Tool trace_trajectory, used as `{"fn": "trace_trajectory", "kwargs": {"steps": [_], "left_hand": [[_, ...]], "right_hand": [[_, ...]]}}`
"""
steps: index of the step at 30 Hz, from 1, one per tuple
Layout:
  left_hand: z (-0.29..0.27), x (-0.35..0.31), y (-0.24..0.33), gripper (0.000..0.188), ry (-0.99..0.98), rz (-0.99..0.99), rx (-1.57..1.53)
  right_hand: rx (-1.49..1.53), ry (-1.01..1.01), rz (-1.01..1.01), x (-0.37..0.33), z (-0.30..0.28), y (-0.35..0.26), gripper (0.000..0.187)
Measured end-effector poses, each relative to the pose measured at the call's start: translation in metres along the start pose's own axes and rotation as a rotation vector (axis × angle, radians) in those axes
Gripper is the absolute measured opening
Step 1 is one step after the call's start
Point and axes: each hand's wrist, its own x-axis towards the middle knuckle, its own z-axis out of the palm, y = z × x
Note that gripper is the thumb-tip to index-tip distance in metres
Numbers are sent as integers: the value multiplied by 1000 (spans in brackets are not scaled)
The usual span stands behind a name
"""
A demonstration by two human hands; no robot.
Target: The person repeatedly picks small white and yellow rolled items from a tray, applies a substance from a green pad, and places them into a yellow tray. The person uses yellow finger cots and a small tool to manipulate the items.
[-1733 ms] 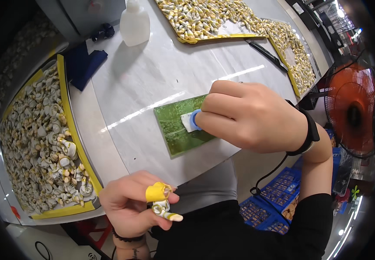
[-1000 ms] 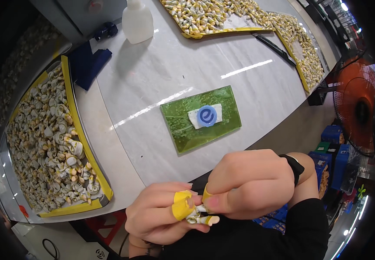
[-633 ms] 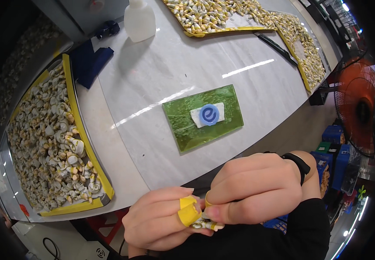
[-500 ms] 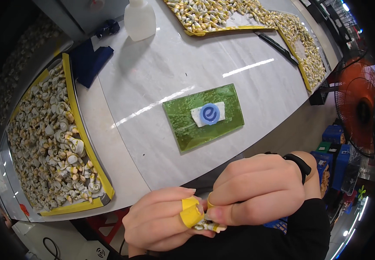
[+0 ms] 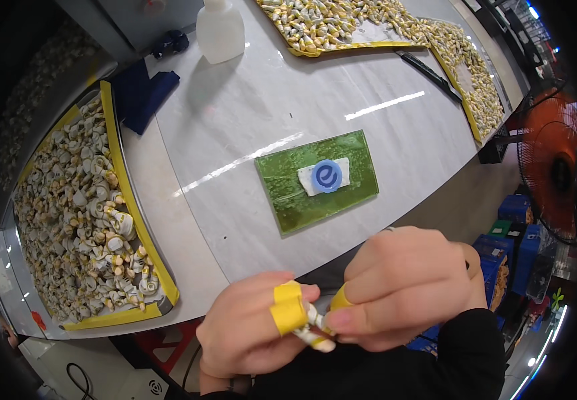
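At the near table edge, my left hand (image 5: 252,327) is closed around small white-and-yellow painted figurines (image 5: 320,342), their ends sticking out past the fingers. Yellow tape (image 5: 288,310) wraps two of its fingers. Beside it my right hand (image 5: 405,290) is closed in a pinch, thumb and forefinger at the end of a small white figurine (image 5: 315,318) between the hands. Its forefinger also wears yellow tape. The fingers hide most of these pieces. Beyond the hands lies a green glass-like slab (image 5: 285,210), bearing a white pad (image 5: 306,181) and a round blue cap (image 5: 327,176) with dark blue paint.
A yellow-edged tray (image 5: 125,200) of similar pieces stands at left. Two more yellow-edged trays (image 5: 355,48) (image 5: 470,113) lie at the back right, with a black cutter knife (image 5: 428,75) beside them. A translucent bottle (image 5: 220,33), navy cloth (image 5: 150,100) and orange fan (image 5: 555,167) surround the table.
My hands have drawn slightly apart, the right one moving a little right. More of the small figurines now shows between them. The view has shifted slightly.
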Motion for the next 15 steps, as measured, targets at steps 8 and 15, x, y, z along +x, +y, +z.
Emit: {"fn": "trace_trajectory", "kwargs": {"steps": [8,15], "left_hand": [[-1,-2,-2,27,-71,-319,-439],[-6,-2,-4,22,-217,-372,-388]], "right_hand": [[140,-226,290,13,-17,0,16],[103,-314,220,14,-15,4,15]]}}
